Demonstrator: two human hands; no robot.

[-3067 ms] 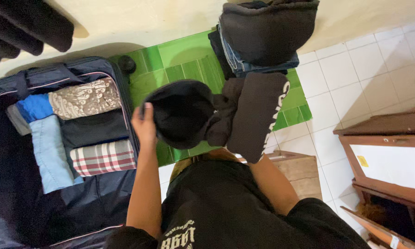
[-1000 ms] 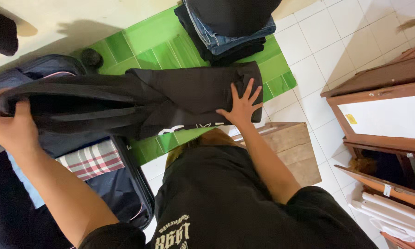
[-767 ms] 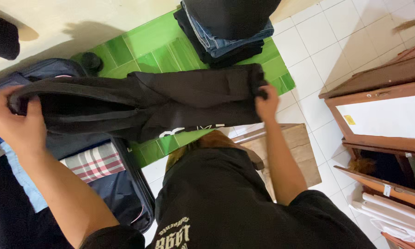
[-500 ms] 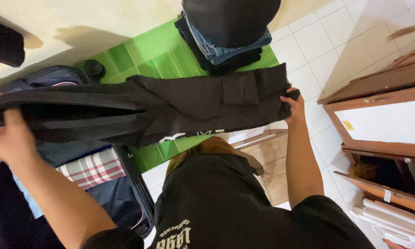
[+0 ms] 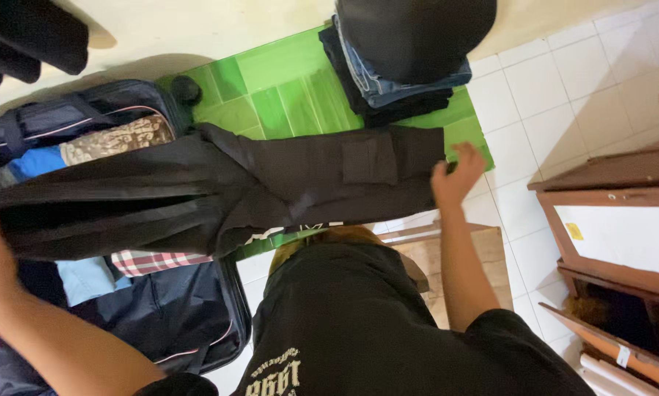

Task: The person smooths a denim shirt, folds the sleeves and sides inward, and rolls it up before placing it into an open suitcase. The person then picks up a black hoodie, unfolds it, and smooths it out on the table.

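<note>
both grips on black trousers

The black trousers are matt woven cloth with a stitched patch pocket, hanging in soft folds. The open suitcase has a dark fabric shell and a slightly shiny, smooth synthetic lining; inside lie a checked cloth, a pale blue cloth and a patterned beige textile. The stack of folded clothes shows blue denim under dark cloth. The green floor tiles are glossy, the white tiles smooth, the cabinet varnished brown wood
</note>
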